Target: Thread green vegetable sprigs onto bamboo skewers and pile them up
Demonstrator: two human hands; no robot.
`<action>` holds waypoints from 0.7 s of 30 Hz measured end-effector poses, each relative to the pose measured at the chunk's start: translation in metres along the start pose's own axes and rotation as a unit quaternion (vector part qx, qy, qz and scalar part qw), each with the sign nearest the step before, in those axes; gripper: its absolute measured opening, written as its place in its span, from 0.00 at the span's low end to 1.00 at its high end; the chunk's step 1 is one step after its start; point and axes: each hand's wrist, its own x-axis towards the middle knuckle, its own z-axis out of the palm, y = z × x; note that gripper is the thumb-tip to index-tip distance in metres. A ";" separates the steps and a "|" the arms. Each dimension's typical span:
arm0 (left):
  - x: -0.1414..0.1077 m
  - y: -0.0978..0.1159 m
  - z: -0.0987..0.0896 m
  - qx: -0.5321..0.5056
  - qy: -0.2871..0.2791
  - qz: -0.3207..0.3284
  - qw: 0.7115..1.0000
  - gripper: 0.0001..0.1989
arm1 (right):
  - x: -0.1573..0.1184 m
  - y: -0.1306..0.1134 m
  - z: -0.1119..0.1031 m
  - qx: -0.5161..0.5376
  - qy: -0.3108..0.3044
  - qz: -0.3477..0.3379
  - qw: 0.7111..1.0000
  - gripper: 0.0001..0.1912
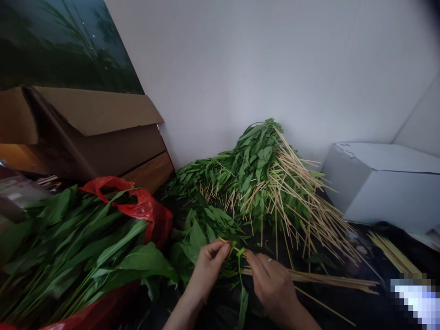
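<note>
My left hand [213, 257] pinches a thin wooden stick near its tip, with its thumb and fingers pressed together. Close on its right, my right hand [268, 275], with a ring on one finger, is closed at the same stick. Between the two hands a green leaf stem [240, 253] is wrapped around the stick, and its long leaf [243, 305] hangs down below. Just beyond my left hand lie loose green leaves [197, 236]. Several bare sticks [330, 278] lie under and to the right of my right hand.
A red plastic bag [154, 215] full of long leaves [85, 247] stands at left, before a cardboard box [113, 149]. Leafy skewers [257, 158] are heaped against the wall. A white box [388, 183] and more sticks [395, 254] are at right.
</note>
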 end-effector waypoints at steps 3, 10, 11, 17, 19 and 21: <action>-0.005 0.005 0.004 0.117 -0.047 0.058 0.990 0.25 | 0.004 0.000 -0.003 0.013 0.009 -0.004 1.000 0.15; -0.014 0.025 -0.005 0.429 -0.041 0.215 0.877 0.32 | 0.007 0.009 -0.013 0.008 0.107 -0.011 0.994 0.10; -0.014 0.029 -0.011 0.452 -0.040 0.228 0.861 0.32 | 0.008 0.011 -0.015 0.010 0.119 -0.009 0.993 0.10; -0.008 0.039 -0.052 0.534 0.065 0.237 0.809 0.37 | 0.012 0.013 -0.023 0.019 0.151 0.015 0.988 0.10; -0.006 0.036 -0.060 0.522 0.112 0.218 0.817 0.39 | 0.012 0.011 -0.024 0.040 0.135 0.007 0.990 0.10; -0.004 0.031 -0.064 0.504 0.154 0.208 0.824 0.40 | 0.011 0.008 -0.025 0.066 0.120 -0.019 0.990 0.11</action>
